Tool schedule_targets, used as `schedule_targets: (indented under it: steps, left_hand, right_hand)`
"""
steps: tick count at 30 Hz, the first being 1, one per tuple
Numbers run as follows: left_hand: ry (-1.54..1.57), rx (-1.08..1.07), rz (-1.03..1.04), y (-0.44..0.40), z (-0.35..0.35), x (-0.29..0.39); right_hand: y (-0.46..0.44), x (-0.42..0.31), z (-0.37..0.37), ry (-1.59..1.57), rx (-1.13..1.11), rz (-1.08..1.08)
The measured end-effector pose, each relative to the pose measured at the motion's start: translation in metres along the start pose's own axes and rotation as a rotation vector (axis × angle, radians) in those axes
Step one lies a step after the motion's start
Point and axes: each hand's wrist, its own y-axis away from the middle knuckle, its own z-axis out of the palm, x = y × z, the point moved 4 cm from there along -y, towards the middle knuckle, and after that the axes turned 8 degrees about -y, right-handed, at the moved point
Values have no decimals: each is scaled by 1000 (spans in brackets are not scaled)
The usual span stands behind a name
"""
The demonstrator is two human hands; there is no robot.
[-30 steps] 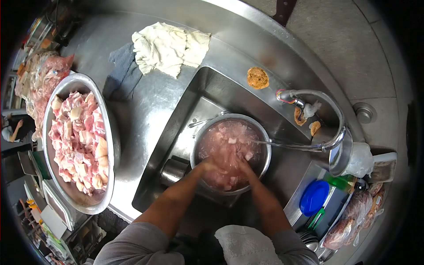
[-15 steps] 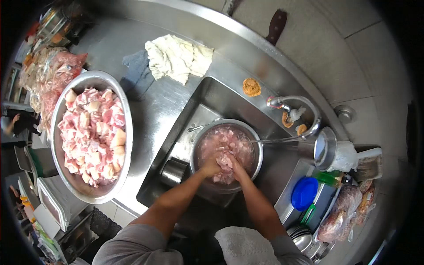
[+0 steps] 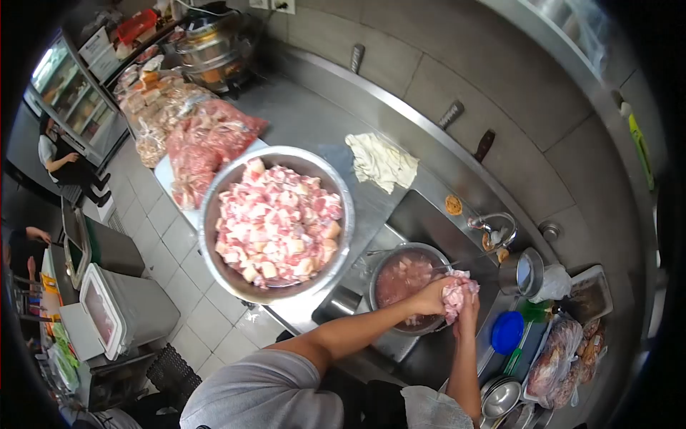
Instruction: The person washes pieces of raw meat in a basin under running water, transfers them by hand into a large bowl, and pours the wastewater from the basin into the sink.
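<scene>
My left hand (image 3: 429, 299) and my right hand (image 3: 468, 313) are pressed together around a clump of raw meat pieces (image 3: 457, 292). They hold it above the right rim of a round metal bowl (image 3: 374, 284) standing in the sink. Cloudy pinkish water (image 3: 404, 279) fills this bowl, with more meat showing in it. To the left, a large metal bowl (image 3: 206, 236) on the counter is heaped with cut raw meat (image 3: 279, 222). My fingers are partly hidden by the clump.
A faucet (image 3: 500, 218) curves over the sink's far side. A pale cloth (image 3: 382, 161) lies behind the sink. Bagged meat (image 3: 211, 139) sits beyond the large bowl. On the right are a blue lid (image 3: 507, 332) and ladles (image 3: 500, 397). Another person (image 3: 68, 157) is at far left.
Both hands have come up out of the water to the right, lifting the meat clump. The camera view has turned, showing more of the room on the left.
</scene>
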Motion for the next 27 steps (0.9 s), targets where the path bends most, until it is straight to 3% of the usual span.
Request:
schedule_targets:
  steps: [7, 11, 13, 15, 16, 18, 20, 22, 25, 27]
  left_hand:
    - [-252, 268, 231, 70, -168, 200]
    - [-460, 416, 229, 138, -255, 276]
    - [-607, 482, 192, 172, -291, 285]
    - [-838, 498, 42, 204, -325, 265]
    - [-989, 477, -71, 216, -341, 238]
    - [-1274, 374, -229, 249, -359, 181]
    - [-1382, 304, -273, 273, -365, 172]
    - [-1072, 436, -177, 290, -366, 177]
    - [-954, 426, -120, 303, -355, 199]
    - [-1058, 447, -77, 297, -340, 221]
  right_hand:
    - [70, -113, 181, -82, -282, -376]
    - [112, -130, 295, -254, -526, -351]
    - [109, -115, 338, -104, -654, -411]
    - [100, -93, 370, 342, -730, -584]
    - [96, -89, 380, 728, -702, -680]
    - [80, -55, 377, 884, -770, -684]
    - [63, -39, 368, 953, -802, -731]
    - [65, -38, 352, 701, -869, -723]
    - [58, -48, 300, 806, -735, -611]
    - [42, -41, 248, 713, -620, -502]
